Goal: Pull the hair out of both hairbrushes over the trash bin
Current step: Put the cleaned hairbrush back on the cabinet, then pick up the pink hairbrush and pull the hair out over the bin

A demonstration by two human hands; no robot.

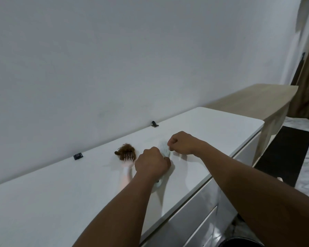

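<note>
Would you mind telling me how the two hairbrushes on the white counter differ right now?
The pale pink hairbrush carries a thick clump of brown hair on its bristles, while the pale blue hairbrush shows bare bristles. The pink one lies untouched, whereas the left hand covers the blue one's middle and the right hand sits at its head. Both lie on the white counter.

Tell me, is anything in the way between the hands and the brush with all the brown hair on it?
Nothing visible blocks it. The pink brush with the brown hair clump lies on the bare white counter, just left of the left hand. Both hands, the right hand too, are on the pale brush beside it.
</note>
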